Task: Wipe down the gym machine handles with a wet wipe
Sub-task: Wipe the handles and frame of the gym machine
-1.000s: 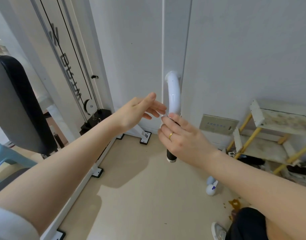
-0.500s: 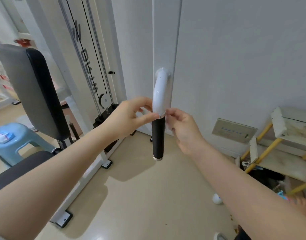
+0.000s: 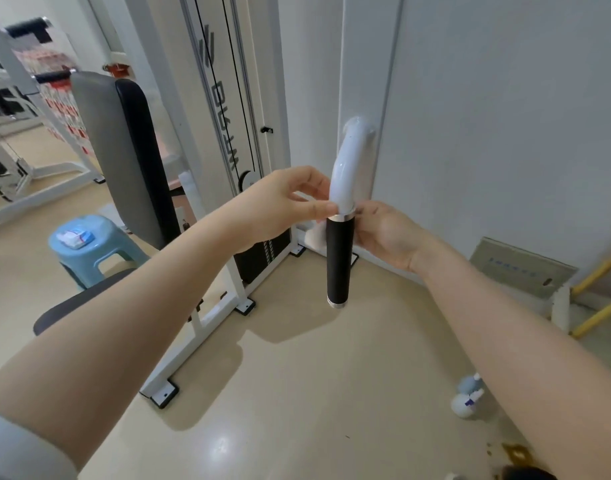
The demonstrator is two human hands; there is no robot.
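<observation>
Handle (image 3: pixel 338 258) between left hand (image 3: pixel 279 206), right hand (image 3: pixel 388 233).

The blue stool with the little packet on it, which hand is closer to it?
Left. The left hand is at the handle, on the side facing the blue stool; the right hand is beyond the handle, farther away.

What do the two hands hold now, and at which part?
Both hands have their fingertips at the handle, at the joint where the white tube meets the black grip. Whether a wipe is pinched there cannot be told.
</observation>
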